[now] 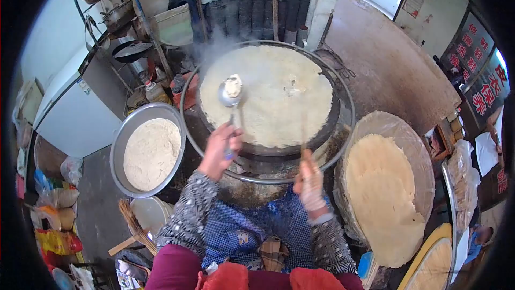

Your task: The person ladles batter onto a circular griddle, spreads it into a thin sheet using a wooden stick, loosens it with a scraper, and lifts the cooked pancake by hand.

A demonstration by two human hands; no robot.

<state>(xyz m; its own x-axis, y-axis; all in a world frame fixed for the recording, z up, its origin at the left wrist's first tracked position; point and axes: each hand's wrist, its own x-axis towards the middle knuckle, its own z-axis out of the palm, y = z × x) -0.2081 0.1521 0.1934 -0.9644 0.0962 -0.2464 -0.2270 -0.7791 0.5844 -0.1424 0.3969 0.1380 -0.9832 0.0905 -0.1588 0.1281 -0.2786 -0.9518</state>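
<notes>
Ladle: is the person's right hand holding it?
No, the left hand grips the ladle, over the round griddle.

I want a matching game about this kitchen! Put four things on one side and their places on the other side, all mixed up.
Things
1. Metal spoon
2. Metal bowl
3. Wide, pale, thin sheet
4. Pile of flatbread

Places
A. Spread out on the round griddle
B. To the right of the griddle, with clear plastic around it
C. In the person's left hand
D. To the left of the griddle, with pale dough inside

Right pairs: 1-C, 2-D, 3-A, 4-B
</notes>
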